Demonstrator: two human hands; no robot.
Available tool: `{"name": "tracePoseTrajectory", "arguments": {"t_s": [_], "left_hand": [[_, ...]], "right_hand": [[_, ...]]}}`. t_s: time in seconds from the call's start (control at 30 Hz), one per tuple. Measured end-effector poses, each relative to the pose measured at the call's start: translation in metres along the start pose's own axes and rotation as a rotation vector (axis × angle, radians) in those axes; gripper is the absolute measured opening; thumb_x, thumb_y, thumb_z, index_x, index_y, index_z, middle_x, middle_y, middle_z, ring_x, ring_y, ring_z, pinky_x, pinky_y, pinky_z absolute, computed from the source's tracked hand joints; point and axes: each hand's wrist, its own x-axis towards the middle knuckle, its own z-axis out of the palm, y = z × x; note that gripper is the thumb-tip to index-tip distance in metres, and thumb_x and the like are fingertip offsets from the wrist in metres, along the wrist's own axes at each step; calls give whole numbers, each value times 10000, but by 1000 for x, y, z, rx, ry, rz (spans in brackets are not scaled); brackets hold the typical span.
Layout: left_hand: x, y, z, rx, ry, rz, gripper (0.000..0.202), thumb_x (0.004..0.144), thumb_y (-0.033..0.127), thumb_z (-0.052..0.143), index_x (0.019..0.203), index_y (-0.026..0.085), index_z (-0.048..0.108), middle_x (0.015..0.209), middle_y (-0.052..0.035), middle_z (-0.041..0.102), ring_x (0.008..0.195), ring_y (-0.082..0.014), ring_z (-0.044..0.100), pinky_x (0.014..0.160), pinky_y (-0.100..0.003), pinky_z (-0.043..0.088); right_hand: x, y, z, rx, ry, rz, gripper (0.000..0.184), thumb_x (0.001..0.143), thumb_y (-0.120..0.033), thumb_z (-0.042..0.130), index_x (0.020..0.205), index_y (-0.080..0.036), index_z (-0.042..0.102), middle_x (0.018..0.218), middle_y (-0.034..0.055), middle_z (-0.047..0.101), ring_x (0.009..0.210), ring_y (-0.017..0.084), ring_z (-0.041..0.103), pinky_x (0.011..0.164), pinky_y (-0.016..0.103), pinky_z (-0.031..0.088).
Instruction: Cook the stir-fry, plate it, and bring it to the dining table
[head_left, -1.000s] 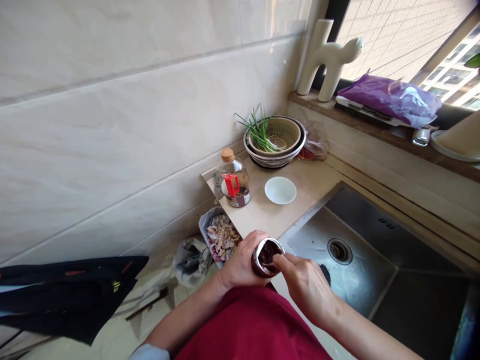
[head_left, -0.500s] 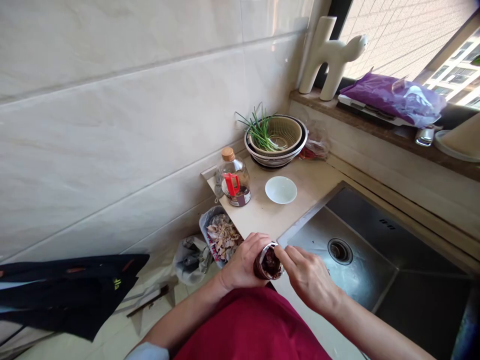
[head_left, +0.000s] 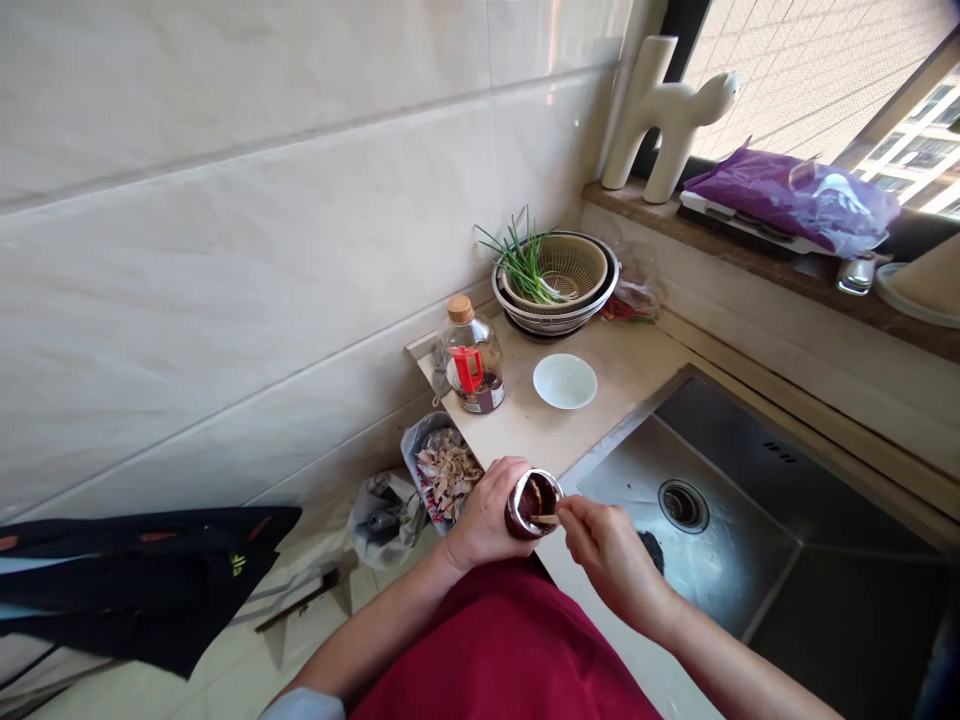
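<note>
My left hand (head_left: 491,515) is wrapped round a jar (head_left: 517,518) of dark reddish-brown paste, its open mouth tilted toward me. In my right hand (head_left: 611,550), the fingers pinch a thin light wooden utensil (head_left: 546,519) whose end reaches into the jar; its full shape is hidden by the hand and paste. A white bowl (head_left: 565,381) stands on the counter beyond the jar. Left of the bowl is a large clear bottle (head_left: 480,370) with a tan cap, a red handle and dark contents low inside.
A metal sink (head_left: 720,590) lies to the right, with a dark object (head_left: 652,550) partly behind my right hand. A basket (head_left: 581,265) with green onions (head_left: 525,265) sits in the corner. A bin of scraps (head_left: 446,470) stands below the counter's left edge.
The jar has tilted a little and shifted slightly up. My right hand has drawn back from its mouth, and the light utensil now shows between fingers and paste.
</note>
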Motion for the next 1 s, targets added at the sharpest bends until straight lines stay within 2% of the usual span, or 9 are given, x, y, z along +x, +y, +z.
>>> {"name": "tracePoseTrajectory", "arguments": {"t_s": [0.1, 0.17, 0.27, 0.37, 0.43, 0.6, 0.77, 0.87, 1.0], "left_hand": [[0, 7, 1, -87, -17, -124, 617, 594, 254, 731, 1153, 206, 477, 1036, -65, 578, 965, -222, 580, 866, -365, 492], [0, 10, 0, -125, -31, -155, 610, 576, 242, 734, 1133, 210, 489, 1028, -52, 581, 951, -213, 587, 851, -345, 496], [1, 14, -4, -146, -33, -151, 610, 567, 226, 734, 1128, 213, 495, 1044, -53, 583, 974, -220, 585, 875, -353, 489], [4, 18, -8, -164, -29, -121, 636, 560, 219, 737, 1145, 217, 485, 1057, -59, 581, 989, -227, 579, 886, -360, 484], [6, 20, -10, -181, -29, -93, 665, 558, 225, 745, 1165, 220, 474, 1074, -64, 577, 1000, -229, 573, 889, -360, 484], [5, 22, -13, -185, -44, -26, 693, 570, 244, 751, 1200, 225, 463, 1114, -78, 571, 1052, -245, 552, 928, -380, 466], [4, 20, -11, -192, -37, -4, 717, 549, 223, 747, 1201, 214, 449, 1094, -79, 574, 1021, -240, 565, 902, -376, 481], [4, 18, -12, -162, -27, -12, 702, 561, 225, 746, 1200, 217, 456, 1093, -78, 572, 1022, -237, 565, 898, -374, 485], [5, 16, -14, -124, -24, 20, 688, 580, 239, 752, 1205, 222, 463, 1127, -82, 573, 1080, -252, 547, 953, -398, 462]], "right_hand": [[0, -3, -5, -69, 54, -58, 301, 940, -248, 341, 695, -201, 508, 496, -53, 438, 441, 103, 408, 488, 226, 277], [-3, -5, -8, -186, 85, -120, 266, 924, -192, 333, 731, -199, 515, 515, -48, 456, 440, 106, 407, 487, 235, 262], [-10, -7, -8, -349, 96, -199, 244, 886, -109, 313, 754, -202, 495, 555, -35, 500, 427, 104, 398, 472, 241, 236], [-16, -10, -6, -422, 35, -292, 226, 839, -53, 329, 749, -206, 469, 582, -30, 526, 431, 99, 403, 463, 238, 223], [-17, -11, -7, -477, 41, -339, 234, 789, -10, 343, 773, -205, 472, 592, -26, 535, 442, 103, 415, 465, 244, 213], [-15, -10, -11, -593, 140, -333, 310, 766, 40, 332, 880, -201, 489, 624, -21, 539, 477, 113, 448, 479, 248, 223], [-15, -15, -5, -529, 15, -461, 223, 777, 7, 401, 826, -202, 462, 650, -21, 548, 514, 116, 456, 493, 250, 231], [-18, -17, -13, -502, -39, -441, 244, 771, 21, 384, 781, -211, 456, 616, -42, 523, 465, 103, 410, 478, 253, 206], [-17, -16, -24, -600, 76, -375, 338, 721, 75, 355, 852, -200, 499, 615, -31, 528, 472, 113, 443, 478, 251, 223]]}}
